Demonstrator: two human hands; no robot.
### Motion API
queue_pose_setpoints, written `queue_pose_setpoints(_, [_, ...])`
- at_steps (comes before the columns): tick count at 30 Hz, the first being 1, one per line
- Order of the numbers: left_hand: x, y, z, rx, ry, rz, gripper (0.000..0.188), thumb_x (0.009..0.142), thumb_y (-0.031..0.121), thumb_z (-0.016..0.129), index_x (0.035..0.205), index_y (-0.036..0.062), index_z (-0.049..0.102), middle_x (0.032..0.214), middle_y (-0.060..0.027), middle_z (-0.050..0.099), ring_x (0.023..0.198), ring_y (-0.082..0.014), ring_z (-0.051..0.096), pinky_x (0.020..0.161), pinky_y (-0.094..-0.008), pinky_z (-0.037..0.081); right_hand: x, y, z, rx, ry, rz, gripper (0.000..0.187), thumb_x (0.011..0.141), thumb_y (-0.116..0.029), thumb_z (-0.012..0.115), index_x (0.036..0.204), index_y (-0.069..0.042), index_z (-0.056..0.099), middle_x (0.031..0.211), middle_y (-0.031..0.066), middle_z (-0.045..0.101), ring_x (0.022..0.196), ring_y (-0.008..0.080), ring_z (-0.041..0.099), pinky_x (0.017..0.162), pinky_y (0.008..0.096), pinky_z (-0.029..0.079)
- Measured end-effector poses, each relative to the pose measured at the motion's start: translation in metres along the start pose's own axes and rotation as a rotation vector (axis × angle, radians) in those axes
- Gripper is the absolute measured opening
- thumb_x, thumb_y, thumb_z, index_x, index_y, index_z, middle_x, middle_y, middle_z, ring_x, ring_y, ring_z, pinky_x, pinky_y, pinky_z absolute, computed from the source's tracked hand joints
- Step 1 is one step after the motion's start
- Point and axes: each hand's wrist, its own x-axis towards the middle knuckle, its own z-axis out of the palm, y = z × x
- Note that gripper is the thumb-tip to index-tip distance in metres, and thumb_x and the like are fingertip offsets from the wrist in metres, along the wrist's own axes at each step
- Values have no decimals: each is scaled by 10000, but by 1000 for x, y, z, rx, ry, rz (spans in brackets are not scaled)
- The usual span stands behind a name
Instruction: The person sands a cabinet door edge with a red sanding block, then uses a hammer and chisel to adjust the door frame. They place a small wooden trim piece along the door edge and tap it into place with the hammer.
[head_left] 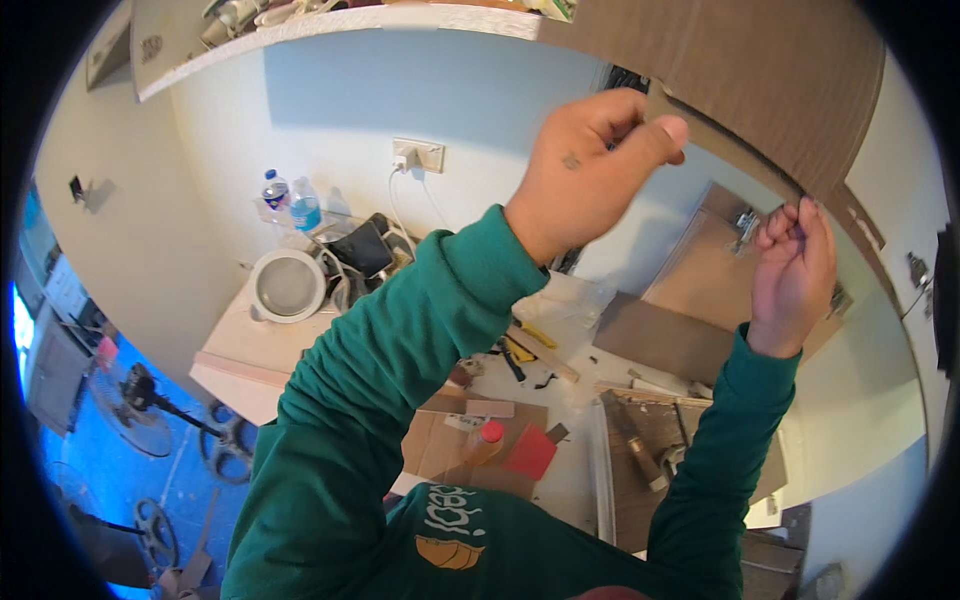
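Both my arms, in green sleeves, reach up toward a brown wood-grain panel [770,80] overhead at the right. My left hand [590,175] is raised beside the panel's left end, its fingers curled and the thumb pressed over them. Whatever it may hold is hidden behind the thumb and knuckles. My right hand [795,275] is lifted under the panel's lower right edge, fingers bent and drawn together, the tips at or very near that edge. Anything between those fingertips is too small to make out.
Below lies a worktop with a knife-like tool with a wooden handle [640,450], a red-capped bottle [487,440], cardboard and brown board pieces [665,335]. At left are a round white-rimmed piece [288,286], two plastic bottles [305,205] and a standing fan [140,390]. A loaded shelf [340,25] crosses the top.
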Motion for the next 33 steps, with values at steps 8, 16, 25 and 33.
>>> queue_pose_setpoints(8, [7, 0, 2, -120, -2, -84, 307, 986, 216, 607, 752, 20, 629, 694, -17, 636, 672, -49, 537, 582, -234, 418, -3, -12, -4, -115, -7, 12, 165, 989, -194, 573, 918, -44, 575, 738, 65, 576, 655, 178, 534, 609, 314, 427])
queue_pose_setpoints(16, [8, -4, 1, -170, 26, 16, 332, 975, 217, 590, 719, 7, 612, 596, -30, 582, 568, -49, 462, 497, -271, 384, -5, -18, 3, -132, 48, 43, 166, 992, -179, 552, 889, -49, 559, 714, 61, 562, 638, 178, 523, 601, 310, 418])
queue_pose_setpoints(25, [11, -14, 1, -54, 143, 261, 325, 939, 154, 618, 672, -7, 526, 528, -105, 420, 491, -127, 349, 456, -334, 331, -7, -22, 6, -121, 39, 82, 184, 993, -184, 562, 874, -44, 573, 728, 72, 578, 661, 178, 523, 615, 316, 420])
queue_pose_setpoints(33, [12, -18, 5, -36, 192, 298, 292, 928, 132, 626, 675, 4, 555, 530, -108, 466, 462, -147, 409, 445, -331, 353, -4, -26, 3, -165, 25, 96, 177, 983, -183, 570, 878, -41, 579, 728, 73, 582, 652, 185, 526, 622, 317, 425])
